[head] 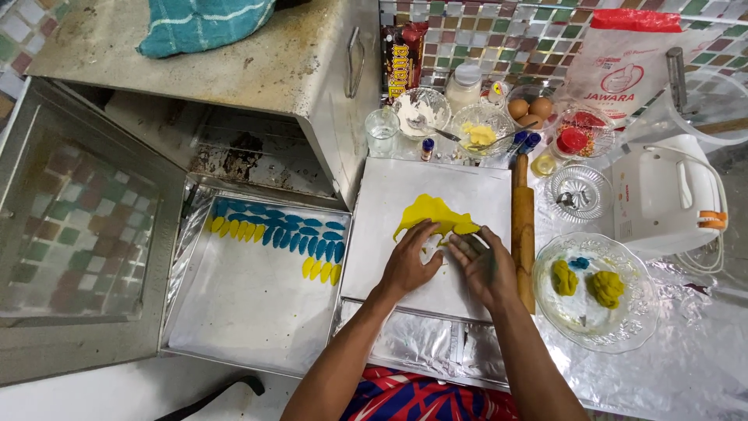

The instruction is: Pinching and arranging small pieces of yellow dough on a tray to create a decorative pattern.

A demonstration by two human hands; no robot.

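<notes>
The person is leaning over a white board (389, 257), and both hands are working at the lower edge of a flat sheet of yellow dough (432, 212) that is lying near the middle of this board. The left hand (411, 261) is lying palm down with its fingers spread, and the fingertips are touching the dough. The right hand (483, 265) is also open and flat, and its fingertips are pressing on a small yellow piece (466, 228) at the edge of the sheet; neither hand is closing around anything. A wooden rolling pin (523, 226) is lying just beside the right hand. To the left, a tray (249, 304) is holding rows of blue and yellow dough shapes (273, 230). To the right, a glass bowl (592, 323) is holding yellow dough lumps (604, 287).
</notes>
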